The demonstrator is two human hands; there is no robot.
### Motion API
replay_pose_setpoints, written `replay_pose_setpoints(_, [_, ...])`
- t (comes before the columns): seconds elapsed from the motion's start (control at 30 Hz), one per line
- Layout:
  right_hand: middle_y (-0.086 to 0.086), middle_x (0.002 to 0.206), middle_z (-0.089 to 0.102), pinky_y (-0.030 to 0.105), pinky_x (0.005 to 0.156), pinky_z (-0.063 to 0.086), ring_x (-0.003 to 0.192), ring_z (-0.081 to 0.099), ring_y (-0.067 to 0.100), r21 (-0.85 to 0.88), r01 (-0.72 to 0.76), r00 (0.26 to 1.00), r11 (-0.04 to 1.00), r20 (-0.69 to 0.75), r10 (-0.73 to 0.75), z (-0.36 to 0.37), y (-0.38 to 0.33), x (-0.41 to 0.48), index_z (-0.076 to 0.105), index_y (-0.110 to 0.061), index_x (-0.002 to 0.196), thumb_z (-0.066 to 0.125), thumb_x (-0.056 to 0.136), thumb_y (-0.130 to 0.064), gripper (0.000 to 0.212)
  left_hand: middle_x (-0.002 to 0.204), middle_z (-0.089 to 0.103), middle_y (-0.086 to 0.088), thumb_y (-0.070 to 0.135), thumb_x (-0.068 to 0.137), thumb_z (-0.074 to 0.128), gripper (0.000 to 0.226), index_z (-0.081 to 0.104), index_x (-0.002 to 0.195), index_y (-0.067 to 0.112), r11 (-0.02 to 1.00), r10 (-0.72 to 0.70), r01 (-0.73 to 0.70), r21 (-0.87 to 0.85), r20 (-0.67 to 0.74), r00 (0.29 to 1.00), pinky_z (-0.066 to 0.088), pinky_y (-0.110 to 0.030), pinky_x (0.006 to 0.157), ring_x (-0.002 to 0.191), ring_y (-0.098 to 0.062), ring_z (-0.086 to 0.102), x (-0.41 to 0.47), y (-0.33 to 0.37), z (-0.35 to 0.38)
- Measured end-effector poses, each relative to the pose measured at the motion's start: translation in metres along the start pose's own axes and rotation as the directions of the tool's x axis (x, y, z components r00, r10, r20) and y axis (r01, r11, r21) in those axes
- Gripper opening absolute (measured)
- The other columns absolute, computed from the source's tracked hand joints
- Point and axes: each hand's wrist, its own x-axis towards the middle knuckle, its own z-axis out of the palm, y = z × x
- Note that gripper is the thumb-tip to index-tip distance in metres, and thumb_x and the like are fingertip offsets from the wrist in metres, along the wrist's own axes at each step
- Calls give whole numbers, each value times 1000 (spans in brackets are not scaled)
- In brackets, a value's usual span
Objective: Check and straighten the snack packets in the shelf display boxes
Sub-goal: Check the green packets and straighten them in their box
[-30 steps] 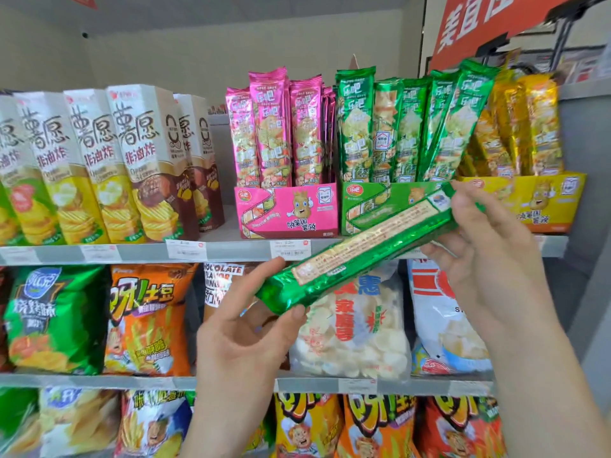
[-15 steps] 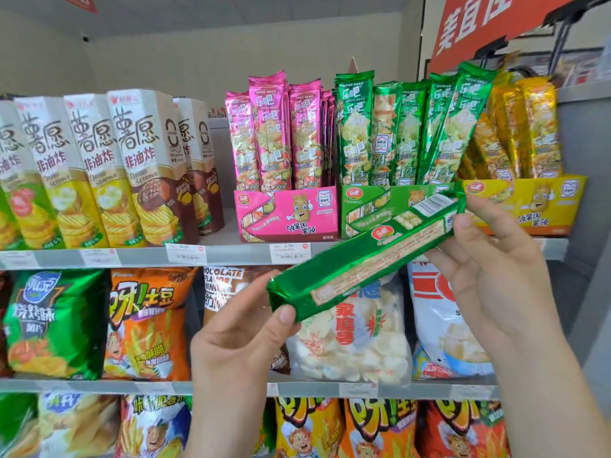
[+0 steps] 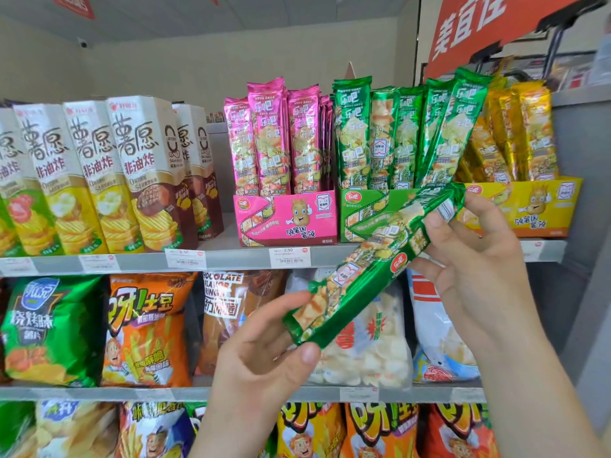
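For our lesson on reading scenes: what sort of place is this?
Likely a shop's snack aisle: price labels on shelf edges, a pink display box of packets, and a green snack packet being checked.

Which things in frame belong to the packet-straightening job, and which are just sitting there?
Job:
- green packet, held near its ends by left hand and right hand
- green display box
- pink display box
- yellow display box

Just there:
- tall chip cartons
- crisp bags on the lower shelf
- price tags
- red sign
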Motion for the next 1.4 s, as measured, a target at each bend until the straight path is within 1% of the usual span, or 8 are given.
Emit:
replay_pose_setpoints(0.27, [-6, 76, 67, 28, 59, 57, 72, 66, 10, -145, 10, 999, 989, -51, -18, 7, -7, 10, 59, -20, 89, 61, 93, -12, 9, 92, 77, 0, 20, 54, 83, 57, 73, 105, 44, 996, 20, -7, 91, -148, 989, 58, -22, 70, 85, -19, 75, -5, -10, 4])
replay_pose_setpoints(0.47, [-15, 60, 64, 22, 54, 55, 60, 64, 0, -216, 71, 991, 974, -95, -93, 9, -12, 18, 55, -21, 90, 63, 90, -3, 19, 97, 76, 6, 25, 47, 96, 67, 71, 105, 48, 976, 70, -42, 215, -123, 990, 59, -30, 74, 88, -16, 73, -4, -17, 4])
replay_pose_setpoints(0.73, [-14, 54, 59, 21, 47, 50, 56, 61, 3, -227, 114, 993, 967, -15, -121, 16, -21, 33, 53, -21, 85, 63, 90, -2, 22, 117, 62, 33, 48, 78, 68, 64, 40, 134, 59, 822, 164, -208, 530, 129, 978, 47, -7, 78, 101, 9, 62, 13, 4, 34])
replay_pose_setpoints(0.87, [-16, 55, 49, 23, 45, 45, 52, 48, 1, -392, 140, 990, 909, 47, -132, 13, -30, 49, 55, -30, 85, 61, 89, -10, 21, 101, 65, 30, 50, 78, 64, 80, 18, 142, 65, 681, 188, -307, 665, 246, 951, 43, -7, 67, 75, 9, 60, 26, 12, 51])
replay_pose_setpoints(1.0, [-10, 67, 54, 29, 52, 48, 55, 51, 9, -520, 171, 983, 837, 150, -108, 10, -47, 63, 65, -54, 93, 54, 81, -28, 31, 107, 56, 34, 38, 72, 59, 95, 1, 140, 68, 649, 220, -367, 667, 298, 929, 42, -7, 67, 72, 8, 55, 39, 18, 71])
replay_pose_setpoints(1.13, [-6, 128, 60, 37, 74, 58, 106, 65, 13, -624, 184, 953, 759, 302, 17, 1, -67, 75, 54, -52, 121, 74, 67, -64, 59, 128, 43, 49, 33, 72, 59, 95, 1, 137, 72, 743, 204, -355, 567, 313, 928, 39, 1, 70, 83, 18, 58, 62, 22, 88])
replay_pose_setpoints(1.27, [-7, 117, 63, 30, 51, 55, 73, 68, 14, -512, 276, 891, 814, 454, -17, -1, -89, 88, 54, -36, 125, 76, 66, -36, 63, 134, 47, 39, 47, 87, 54, 77, 2, 138, 72, 788, 264, -390, 477, 309, 913, 40, -5, 83, 106, 20, 53, 85, 25, 106])
replay_pose_setpoints(1.4, [-5, 103, 65, 20, 56, 54, 76, 63, 1, -453, 438, 869, 777, 433, -238, -2, -112, 110, 59, -19, 122, 76, 75, -10, 51, 117, 36, 60, 47, 99, 37, 56, 6, 141, 67, 749, 321, -467, 469, 360, 876, 24, 7, 87, 111, 33, 34, 112, 39, 121])
